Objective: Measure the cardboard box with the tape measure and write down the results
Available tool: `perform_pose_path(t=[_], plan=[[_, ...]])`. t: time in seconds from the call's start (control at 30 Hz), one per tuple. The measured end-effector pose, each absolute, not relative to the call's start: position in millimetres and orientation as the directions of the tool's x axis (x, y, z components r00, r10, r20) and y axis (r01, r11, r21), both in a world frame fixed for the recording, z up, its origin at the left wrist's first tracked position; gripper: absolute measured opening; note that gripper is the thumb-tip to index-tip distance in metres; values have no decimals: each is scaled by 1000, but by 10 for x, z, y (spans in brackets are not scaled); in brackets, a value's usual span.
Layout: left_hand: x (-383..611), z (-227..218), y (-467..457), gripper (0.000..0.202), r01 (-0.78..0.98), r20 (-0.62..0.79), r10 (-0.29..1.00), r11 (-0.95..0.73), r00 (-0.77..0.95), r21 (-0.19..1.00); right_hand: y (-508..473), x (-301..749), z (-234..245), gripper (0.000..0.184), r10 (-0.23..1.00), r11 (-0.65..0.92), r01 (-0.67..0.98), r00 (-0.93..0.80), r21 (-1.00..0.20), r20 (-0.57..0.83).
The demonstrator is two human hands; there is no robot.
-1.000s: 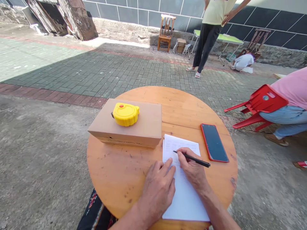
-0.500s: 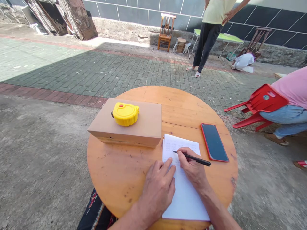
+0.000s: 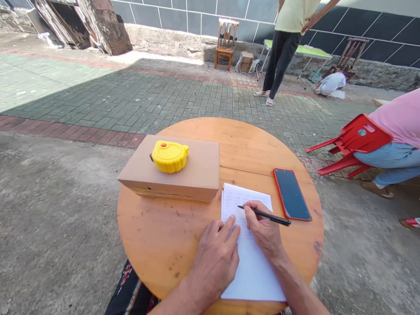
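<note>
One black pen [image 3: 275, 218] in the right hand [image 3: 265, 235], grip closed around it, tip at handwritten paper [image 3: 247, 271] on a round table [image 3: 173, 238], left hand [image 3: 215, 251] with grip loosely open, empty, fingers on the paper, phone [image 3: 292, 194] to the right, tape measure [image 3: 169, 156] atop box [image 3: 201, 168] at left.

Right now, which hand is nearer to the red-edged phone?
The right hand: it holds the pen just left of the phone; the left hand rests farther left, at the left edge of the paper.

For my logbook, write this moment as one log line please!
right hand: holds pen over paper; left hand: on paper edge; tape measure: on box
</note>
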State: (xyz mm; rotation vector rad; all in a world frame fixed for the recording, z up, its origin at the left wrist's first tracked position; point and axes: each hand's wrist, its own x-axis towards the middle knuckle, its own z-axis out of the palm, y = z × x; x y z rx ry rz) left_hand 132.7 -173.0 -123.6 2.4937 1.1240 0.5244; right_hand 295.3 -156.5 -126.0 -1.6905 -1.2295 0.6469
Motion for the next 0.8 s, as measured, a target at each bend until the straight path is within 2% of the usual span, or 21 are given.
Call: perform_pose_path(t=[0.8], plan=[[1328, -1231, -1730, 39, 633, 192, 770, -617, 609, 467, -1554, 2947, -1289, 18, 931, -93, 461, 355, -882, 88]])
